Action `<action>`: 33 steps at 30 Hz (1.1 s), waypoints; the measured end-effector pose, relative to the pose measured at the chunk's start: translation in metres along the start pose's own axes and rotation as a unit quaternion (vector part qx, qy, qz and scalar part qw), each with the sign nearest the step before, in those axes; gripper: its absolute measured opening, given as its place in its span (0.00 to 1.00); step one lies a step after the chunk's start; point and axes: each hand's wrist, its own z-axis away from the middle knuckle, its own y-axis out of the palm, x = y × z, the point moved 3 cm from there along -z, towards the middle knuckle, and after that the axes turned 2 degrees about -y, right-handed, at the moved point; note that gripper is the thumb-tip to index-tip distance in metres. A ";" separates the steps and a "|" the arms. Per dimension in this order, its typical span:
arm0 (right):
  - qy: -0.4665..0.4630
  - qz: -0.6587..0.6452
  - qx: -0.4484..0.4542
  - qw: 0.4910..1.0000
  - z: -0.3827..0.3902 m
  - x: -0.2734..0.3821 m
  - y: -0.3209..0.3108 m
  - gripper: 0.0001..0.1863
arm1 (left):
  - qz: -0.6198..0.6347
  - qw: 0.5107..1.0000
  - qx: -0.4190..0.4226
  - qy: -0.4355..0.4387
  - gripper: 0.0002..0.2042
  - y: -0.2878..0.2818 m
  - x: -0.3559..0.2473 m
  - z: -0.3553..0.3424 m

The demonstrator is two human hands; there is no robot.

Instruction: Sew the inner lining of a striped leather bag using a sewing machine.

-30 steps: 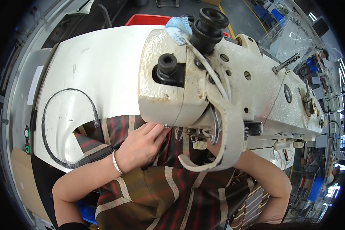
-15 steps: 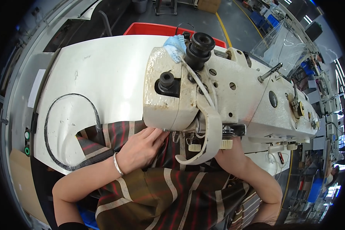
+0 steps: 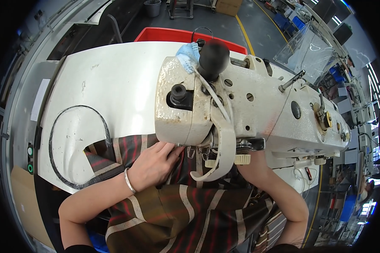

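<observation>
Striped brown, black and red fabric [image 3: 175, 211] with pale bands lies under the white sewing machine [image 3: 266, 101] and hangs over the table's near edge. My left hand [image 3: 150, 167], a silver bangle on its wrist, is closed on the fabric just left of the needle area. Its thumb and fingers press together, and the machine head hides the fingertips. On the other side, my right hand [image 3: 253, 167] reaches beneath the machine arm next to the fabric. The machine and its curved white guard [image 3: 224, 158] hide its fingers. A black knob [image 3: 214, 59] on top looks blurred.
A black cord loop [image 3: 50, 143] is on the white table [image 3: 126, 84], left of the fabric. Behind the table stands a red bin [image 3: 156, 34]. Blue and white cloth [image 3: 186, 57] is tucked by the knob. A metal thread post [image 3: 291, 81] sticks up from the machine.
The machine appears slightly further left in the picture. The black knob on its top stands higher and has become blurred. Both hands and the fabric keep nearly the same places.
</observation>
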 end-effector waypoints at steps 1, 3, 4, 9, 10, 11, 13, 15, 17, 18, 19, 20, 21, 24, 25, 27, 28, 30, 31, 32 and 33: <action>-0.001 0.014 0.002 1.000 0.000 0.000 0.001 0.06 | 0.000 1.000 -0.005 -0.003 0.24 0.000 0.000 0.000; -0.003 0.042 0.005 0.999 0.001 0.000 0.002 0.06 | -0.004 1.000 -0.008 -0.007 0.24 0.000 -0.001 0.000; 0.007 0.040 0.009 0.999 0.002 -0.001 0.002 0.06 | 0.008 1.000 -0.002 -0.014 0.25 0.001 -0.001 0.001; 0.025 0.027 0.020 0.999 -0.001 0.000 0.001 0.04 | 0.001 1.000 0.023 -0.012 0.25 -0.001 -0.003 0.001; 0.019 0.040 0.020 0.999 -0.002 0.002 -0.001 0.04 | 0.000 1.000 0.017 -0.008 0.25 -0.002 -0.004 0.000; 0.021 0.048 0.030 0.998 -0.003 0.003 -0.002 0.05 | -0.002 1.000 0.011 -0.005 0.25 -0.003 -0.004 0.000; 0.010 0.063 0.041 0.997 -0.003 0.009 -0.004 0.05 | -0.001 1.000 0.015 -0.004 0.25 -0.005 -0.005 -0.001; -0.014 0.070 0.046 0.996 -0.003 0.015 -0.007 0.06 | 0.003 0.999 0.032 -0.010 0.25 -0.005 -0.005 -0.001; -0.021 0.126 0.059 0.990 -0.002 0.019 -0.007 0.07 | -0.003 1.000 0.021 -0.015 0.25 -0.006 -0.005 0.000; -0.022 0.149 0.068 0.986 -0.002 0.019 -0.007 0.07 | -0.010 1.000 0.026 -0.015 0.25 -0.006 -0.004 0.000; -0.022 0.163 0.084 0.983 -0.001 0.019 -0.006 0.08 | 0.000 0.999 0.026 -0.019 0.25 -0.005 -0.003 0.001; -0.022 0.177 0.099 0.979 -0.001 0.019 -0.005 0.08 | 0.005 0.999 0.035 -0.021 0.25 -0.004 -0.002 0.001; 0.006 0.188 0.131 0.973 -0.001 0.015 -0.003 0.08 | 0.011 0.999 0.044 -0.024 0.25 -0.002 -0.001 0.001; -0.021 0.151 0.135 0.979 -0.001 0.012 -0.001 0.08 | 0.005 0.999 0.048 -0.021 0.25 0.004 0.000 0.001; -0.033 0.152 0.129 0.979 -0.001 0.011 0.000 0.08 | 0.004 1.000 0.018 -0.017 0.25 0.004 0.000 0.001; -0.021 0.163 0.156 0.974 0.002 0.004 0.003 0.08 | -0.004 1.000 0.012 -0.023 0.25 0.006 0.001 0.001; -0.038 0.170 0.146 0.974 0.004 0.001 0.004 0.08 | 0.003 1.000 0.007 -0.023 0.25 0.006 0.001 0.001; -0.073 0.208 0.155 0.963 0.008 -0.005 0.007 0.08 | -0.002 0.999 0.033 -0.026 0.26 0.007 0.002 0.002; -0.060 0.192 0.151 0.968 0.009 -0.008 0.008 0.08 | 0.000 0.999 0.027 -0.022 0.26 0.006 0.002 0.002; -0.072 0.196 0.147 0.967 0.009 -0.010 0.009 0.09 | -0.004 1.000 0.023 -0.021 0.26 0.005 0.002 0.002; -0.075 0.225 0.155 0.959 0.007 -0.012 0.011 0.09 | -0.020 0.999 0.030 -0.012 0.26 0.005 0.002 0.002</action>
